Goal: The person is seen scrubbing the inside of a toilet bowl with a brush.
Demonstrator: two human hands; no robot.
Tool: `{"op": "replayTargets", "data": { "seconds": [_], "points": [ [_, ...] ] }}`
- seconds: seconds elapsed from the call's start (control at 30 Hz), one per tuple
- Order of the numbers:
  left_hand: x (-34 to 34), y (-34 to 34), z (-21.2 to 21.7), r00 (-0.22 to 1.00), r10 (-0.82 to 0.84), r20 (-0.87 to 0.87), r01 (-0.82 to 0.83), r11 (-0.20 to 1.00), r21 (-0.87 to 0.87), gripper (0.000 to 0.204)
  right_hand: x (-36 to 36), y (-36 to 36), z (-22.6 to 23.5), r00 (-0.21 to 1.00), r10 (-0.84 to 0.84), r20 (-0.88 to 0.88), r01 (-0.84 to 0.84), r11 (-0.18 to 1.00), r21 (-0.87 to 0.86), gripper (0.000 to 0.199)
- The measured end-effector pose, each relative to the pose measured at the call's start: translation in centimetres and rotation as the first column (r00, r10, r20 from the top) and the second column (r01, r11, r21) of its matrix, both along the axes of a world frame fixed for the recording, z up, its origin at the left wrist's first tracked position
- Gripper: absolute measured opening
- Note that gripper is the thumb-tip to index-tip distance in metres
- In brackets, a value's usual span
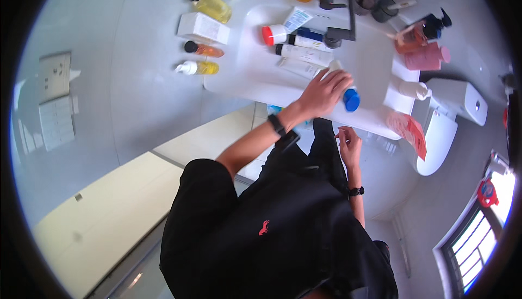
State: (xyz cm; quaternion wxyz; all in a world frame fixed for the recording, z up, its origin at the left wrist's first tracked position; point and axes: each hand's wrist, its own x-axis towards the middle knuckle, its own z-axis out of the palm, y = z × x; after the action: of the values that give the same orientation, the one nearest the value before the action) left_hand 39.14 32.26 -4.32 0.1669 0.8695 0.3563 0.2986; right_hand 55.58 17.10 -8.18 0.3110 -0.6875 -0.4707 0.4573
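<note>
Over the front part of the white sink, my left hand [326, 89] is closed around a white bottle with a blue cap [352, 100]; my fingers hide most of its body. Past those fingers, inside the basin, lie white tubes [307, 54] with black caps. A white jar with a red lid [273, 34] and a white-and-blue tube [297, 20] are beside them. Below the sink's front edge hangs my right hand [349, 144], its fingers loosely bent and apart, with nothing seen in them.
Left of the basin stand a yellow bottle [211, 6], a white box [203, 27], an orange bottle [204, 49] and a foam pump bottle [198, 68]. Pink bottles [427, 57] and a red-pink packet [409, 130] line the right rim, near a white toilet [439, 136]. A black faucet [350, 10] rises behind.
</note>
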Motion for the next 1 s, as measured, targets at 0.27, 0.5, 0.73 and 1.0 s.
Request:
{"op": "replayTargets", "data": {
  "seconds": [0.27, 0.5, 0.73, 1.0],
  "points": [
    [-15.3, -7.0, 1.9, 0.508, 0.698, 0.505, -0.547, 0.714, -0.437, 0.044, -3.9, 2.1, 0.8, 0.985, 0.175, -0.01, -0.175, 0.984, 0.036, 0.013],
    [-23.0, -1.3, -1.9, 0.178, 0.869, 0.461, -0.781, 0.41, -0.472, 0.048, -4.9, 2.4, 0.7, 0.971, 0.24, 0.001, -0.239, 0.969, 0.063, 0.012],
    [-23.2, 2.8, -3.3, 0.194, 0.845, 0.499, -0.79, 0.436, -0.431, 0.051, -4.7, 2.0, 0.8, 0.971, 0.237, 0.039, -0.239, 0.97, 0.052, 0.013],
    [-23.6, 2.5, -5.7, 0.222, 0.91, 0.349, -0.901, 0.328, -0.283, 0.048, -4.4, 1.8, 0.6, 0.98, 0.199, 0.007, -0.199, 0.978, 0.058, 0.013]
  ]
}}
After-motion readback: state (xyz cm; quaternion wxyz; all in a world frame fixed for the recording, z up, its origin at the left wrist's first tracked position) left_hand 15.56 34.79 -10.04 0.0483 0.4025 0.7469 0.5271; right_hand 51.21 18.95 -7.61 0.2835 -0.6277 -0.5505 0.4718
